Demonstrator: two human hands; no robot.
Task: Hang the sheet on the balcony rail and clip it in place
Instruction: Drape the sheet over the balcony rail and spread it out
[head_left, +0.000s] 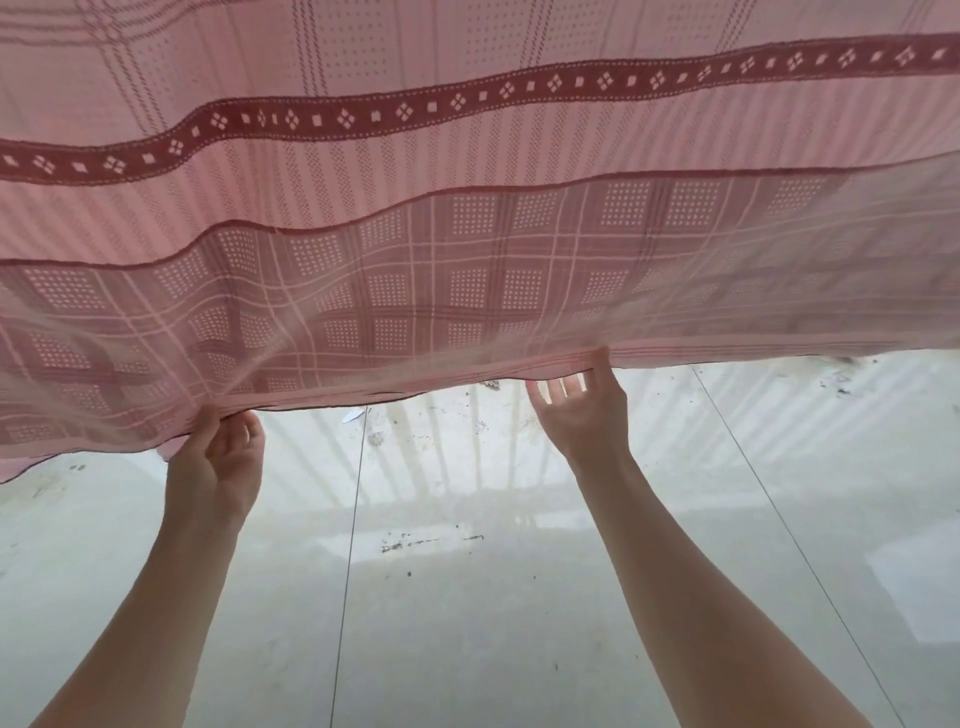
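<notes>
A thin pink sheet (467, 218) with a dark red patterned band and a checked lower part fills the upper half of the view, spread out in front of me. My left hand (221, 457) pinches its lower edge between thumb and fingers at the lower left. Further right, my right hand (582, 405) is at the same edge, thumb up against the cloth and fingers spread loosely under it. The balcony rail itself is hidden behind the sheet; no clips are in view.
Below the sheet lies a pale tiled floor (467, 597) with dirt specks and the striped shadow of railing bars. A small white scrap (353, 414) lies on the floor near the sheet's edge.
</notes>
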